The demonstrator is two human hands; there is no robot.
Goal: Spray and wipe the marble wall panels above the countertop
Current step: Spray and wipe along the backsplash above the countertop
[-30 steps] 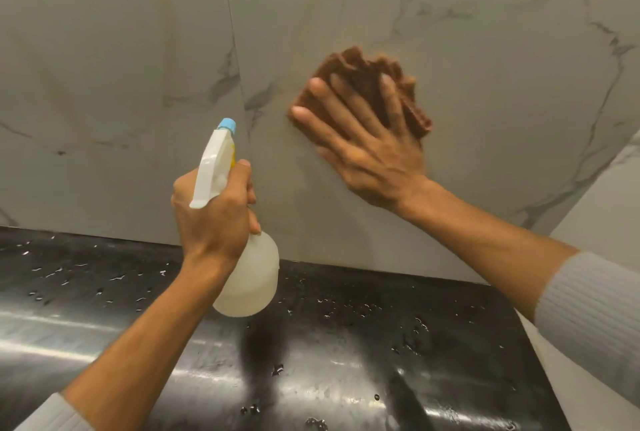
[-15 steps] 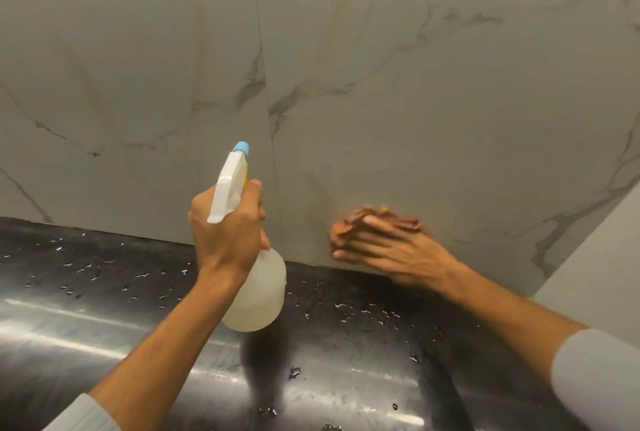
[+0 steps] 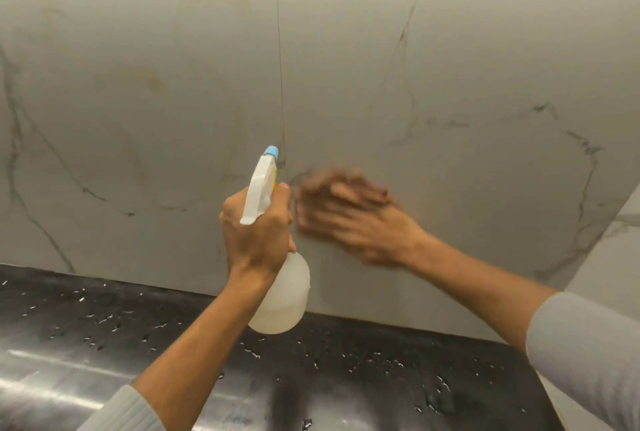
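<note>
Raised from the wall's base, right hand (image 3: 349, 219), motion-blurred, presses flat a barely visible brown cloth (image 3: 313, 178) on the marble wall panel (image 3: 450, 84) beside the seam, while left hand (image 3: 256, 233) grips the spray bottle (image 3: 280, 295) above the wet black counter (image 3: 86, 333).

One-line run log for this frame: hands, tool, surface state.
left hand: gripping spray bottle, nozzle toward wall | right hand: flat on marble wall panel, motion-blurred, cloth not discernible | countertop: water droplets

A dark, glossy counter (image 3: 86, 344) runs below, speckled with water droplets (image 3: 104, 319) and streaked by pale light reflections.
</note>
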